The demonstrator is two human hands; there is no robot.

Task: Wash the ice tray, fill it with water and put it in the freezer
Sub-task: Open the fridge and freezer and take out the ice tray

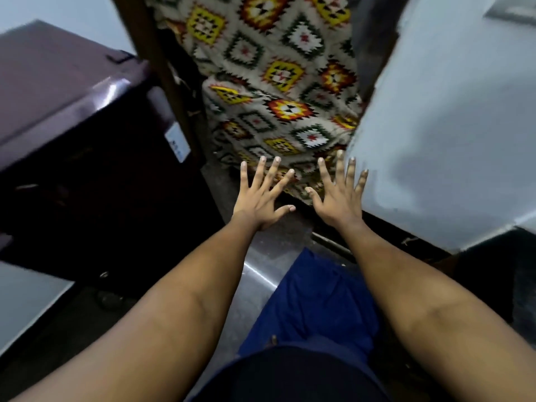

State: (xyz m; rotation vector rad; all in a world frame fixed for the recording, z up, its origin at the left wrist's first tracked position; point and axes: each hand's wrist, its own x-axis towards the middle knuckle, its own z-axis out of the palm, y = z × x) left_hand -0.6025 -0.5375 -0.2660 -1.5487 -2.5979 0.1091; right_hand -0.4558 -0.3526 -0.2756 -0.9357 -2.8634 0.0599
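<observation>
My left hand (261,195) and my right hand (339,195) are stretched out side by side in front of me, palms down, fingers spread, with nothing in either. No ice tray shows in the head view. A dark maroon fridge (72,117) stands at the left with its door closed, a white label (177,143) on its front corner. My hands are in the air to the right of the fridge, not touching it.
A patterned curtain (278,82) hangs in a doorway straight ahead, with a dark wooden frame (162,68) on its left. A pale wall (449,126) rises at the right. Dark floor (261,265) lies below my arms.
</observation>
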